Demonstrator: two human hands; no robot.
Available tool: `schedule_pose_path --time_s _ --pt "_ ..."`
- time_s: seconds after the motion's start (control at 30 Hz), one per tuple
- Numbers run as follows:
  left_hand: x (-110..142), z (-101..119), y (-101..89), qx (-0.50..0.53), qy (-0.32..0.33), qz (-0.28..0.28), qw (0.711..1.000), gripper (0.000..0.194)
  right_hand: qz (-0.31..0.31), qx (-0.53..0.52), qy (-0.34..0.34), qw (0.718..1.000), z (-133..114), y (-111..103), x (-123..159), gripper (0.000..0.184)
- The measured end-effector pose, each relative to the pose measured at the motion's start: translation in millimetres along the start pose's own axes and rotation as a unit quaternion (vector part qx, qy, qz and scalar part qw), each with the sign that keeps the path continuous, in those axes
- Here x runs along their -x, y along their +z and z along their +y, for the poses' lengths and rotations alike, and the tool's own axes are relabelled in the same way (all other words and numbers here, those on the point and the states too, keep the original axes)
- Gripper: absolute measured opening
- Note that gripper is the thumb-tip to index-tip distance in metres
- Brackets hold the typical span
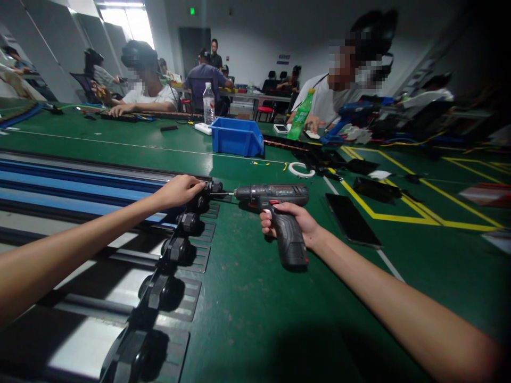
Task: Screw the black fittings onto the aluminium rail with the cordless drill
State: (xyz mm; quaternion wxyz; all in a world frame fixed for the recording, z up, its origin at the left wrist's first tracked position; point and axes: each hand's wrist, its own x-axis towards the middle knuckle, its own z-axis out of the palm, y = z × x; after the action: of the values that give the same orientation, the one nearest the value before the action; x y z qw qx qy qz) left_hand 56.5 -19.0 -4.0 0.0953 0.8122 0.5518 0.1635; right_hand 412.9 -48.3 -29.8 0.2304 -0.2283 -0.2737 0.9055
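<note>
My right hand [301, 221] is wrapped round the grip of a black cordless drill [283, 194], which points left. Its long thin bit [228, 193] reaches to the black end fitting [215, 187] on the farthest of several long bars. Whether the bit's tip sits in a screw is too small to tell. My left hand [181, 190] is closed on that end of the bar, its fingertips partly hidden behind the fitting. Nearer to me, similar black knobbed fittings [179, 250] run along the row of bars, with flat slotted black plates [186, 298] beside them.
A blue bin [235, 137] stands beyond the drill. A black phone [353, 219] lies right of my hand, near a white cable coil [301, 170]. Farther back are a green bottle [300, 117], a clear bottle [208, 103] and a blue power tool [345, 119]. Co-workers sit across the green table.
</note>
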Motion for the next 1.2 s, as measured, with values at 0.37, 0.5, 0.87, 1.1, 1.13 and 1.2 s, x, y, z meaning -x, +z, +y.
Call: schedule_pose_path --time_s 0.37,0.5,0.87,1.1,1.13,1.2 --pt "2 2 1.4 0.004 -0.005 0.016 1.0 0.051 0.024 0.015 -0.012 1.0 0 2 2 0.018" --pt "5 4 0.6 0.008 -0.001 0.028 1.0 0.051 0.041 0.02 -0.041 0.998 4 -3 7 0.021" --pt "8 0 -10.6 -0.025 -0.016 0.09 0.996 0.051 0.106 -0.07 -0.156 0.979 3 4 7 0.062" --pt "8 -13 -18.0 -0.063 -0.02 0.088 0.994 0.057 0.15 -0.118 -0.154 0.969 -3 1 -2 0.073" --pt "8 -16 -19.9 -0.069 -0.018 0.087 0.994 0.058 0.155 -0.115 -0.144 0.971 -4 0 -2 0.074" --pt "7 -23 -24.9 -0.083 -0.017 0.089 0.992 0.059 0.167 -0.101 -0.114 0.974 -7 -1 0 0.077"
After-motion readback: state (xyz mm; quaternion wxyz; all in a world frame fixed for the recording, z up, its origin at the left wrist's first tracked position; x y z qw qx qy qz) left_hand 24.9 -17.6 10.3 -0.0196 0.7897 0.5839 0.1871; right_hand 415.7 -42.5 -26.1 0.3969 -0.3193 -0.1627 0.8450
